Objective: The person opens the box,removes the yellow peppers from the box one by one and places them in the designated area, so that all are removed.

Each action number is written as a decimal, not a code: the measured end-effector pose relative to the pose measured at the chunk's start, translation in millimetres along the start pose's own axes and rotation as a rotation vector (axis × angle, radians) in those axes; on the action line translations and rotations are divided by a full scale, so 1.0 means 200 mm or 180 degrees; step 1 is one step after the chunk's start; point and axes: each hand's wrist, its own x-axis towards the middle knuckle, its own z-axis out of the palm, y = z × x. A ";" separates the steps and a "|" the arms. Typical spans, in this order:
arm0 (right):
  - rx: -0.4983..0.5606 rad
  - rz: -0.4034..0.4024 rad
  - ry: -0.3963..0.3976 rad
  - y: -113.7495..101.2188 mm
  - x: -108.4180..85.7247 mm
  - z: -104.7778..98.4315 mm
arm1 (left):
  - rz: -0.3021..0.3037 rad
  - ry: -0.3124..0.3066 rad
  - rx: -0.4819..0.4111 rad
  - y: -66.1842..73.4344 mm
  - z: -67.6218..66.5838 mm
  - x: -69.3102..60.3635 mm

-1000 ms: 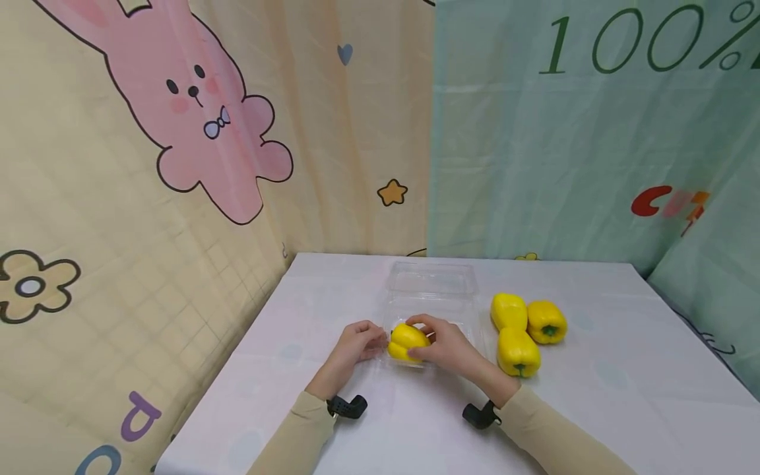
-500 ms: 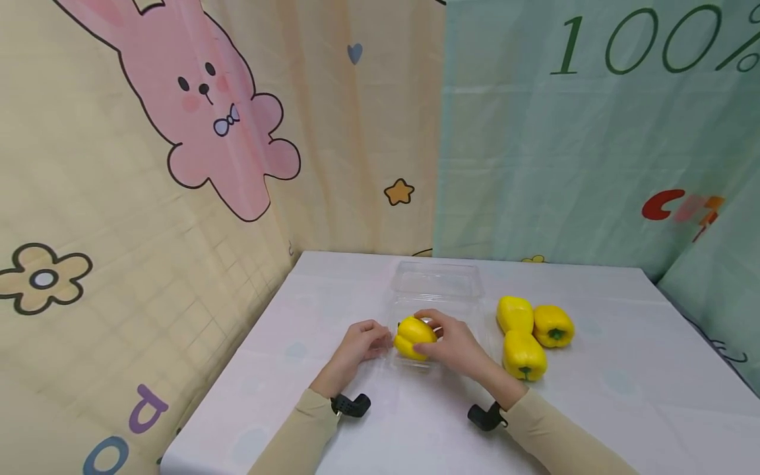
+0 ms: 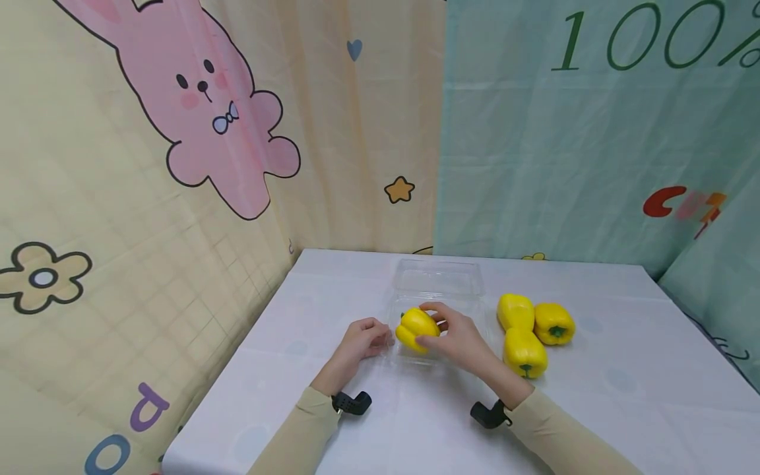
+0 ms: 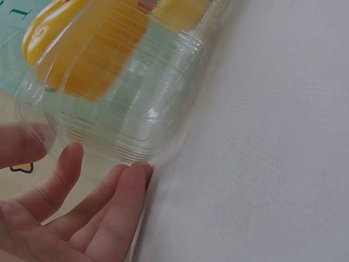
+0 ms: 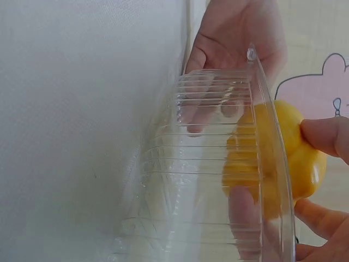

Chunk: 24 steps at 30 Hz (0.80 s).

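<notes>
My right hand (image 3: 464, 340) grips a yellow bell pepper (image 3: 415, 328) between thumb and fingers. The pepper is tilted, above the base of a clear plastic clamshell container (image 3: 438, 278) whose lid lies back, away from me. In the right wrist view the pepper (image 5: 306, 166) shows partly through the container's ribbed wall (image 5: 212, 158), at rim height. My left hand (image 3: 359, 344) stands at the container's left end. Its fingertips (image 4: 133, 177) touch the ribbed end wall in the left wrist view, fairly straight.
Three more yellow bell peppers sit close together right of the container: one behind (image 3: 515, 312), one at the right (image 3: 555, 324), one in front (image 3: 526, 354). A white cloth covers the table (image 3: 285, 422). Printed curtains (image 3: 356, 132) hang behind it.
My right hand has raised the bell pepper from low in the container and carried it slightly away from me. My left hand stays at the container's end. The head view shifted a little.
</notes>
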 end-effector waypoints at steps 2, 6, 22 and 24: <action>0.0009 -0.0002 -0.0001 0.00 -0.01 -0.01 | -0.0012 0.0000 0.0014 0.00 0.00 0.00; 0.0037 -0.0018 0.0008 -0.01 -0.01 -0.01 | -0.0011 0.0007 0.0006 -0.01 0.00 0.00; 0.0040 -0.0023 0.0081 -0.03 -0.05 -0.06 | -0.0099 0.0099 0.0026 0.01 0.01 0.00; 0.0048 -0.0031 0.0090 -0.04 -0.05 -0.07 | -0.0100 0.0100 0.0014 0.01 0.01 0.00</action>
